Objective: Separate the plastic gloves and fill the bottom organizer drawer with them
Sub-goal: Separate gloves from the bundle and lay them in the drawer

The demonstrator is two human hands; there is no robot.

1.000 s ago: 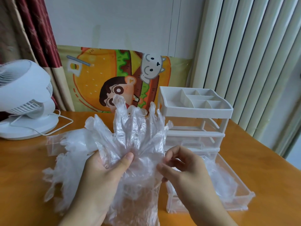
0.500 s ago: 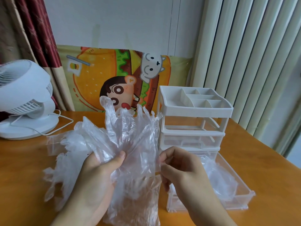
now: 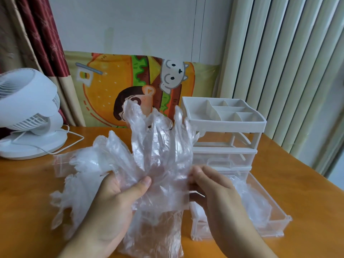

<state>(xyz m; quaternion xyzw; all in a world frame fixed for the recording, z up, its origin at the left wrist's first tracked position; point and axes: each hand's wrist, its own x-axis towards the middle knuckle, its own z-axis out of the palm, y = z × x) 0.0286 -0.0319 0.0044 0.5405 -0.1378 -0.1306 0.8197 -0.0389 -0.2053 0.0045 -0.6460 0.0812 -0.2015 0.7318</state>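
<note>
**A:** Near the bench's front edge, how much is done?

**B:** Some gloves are seen in the pulled-out bottom drawer, right of the hands. Most are left: the glove wad is gripped by the left hand, one edge pinched by right-hand fingers.

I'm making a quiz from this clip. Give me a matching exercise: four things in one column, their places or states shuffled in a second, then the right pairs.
Things:
1. fan
2. bottom drawer
3. left hand
4. top tray

Places or states:
A. pulled out, some gloves inside
B. far left of the table
C. on top of the organizer, with dividers
D. grips the glove bundle

Pairs: 1-B, 2-A, 3-D, 4-C
</note>
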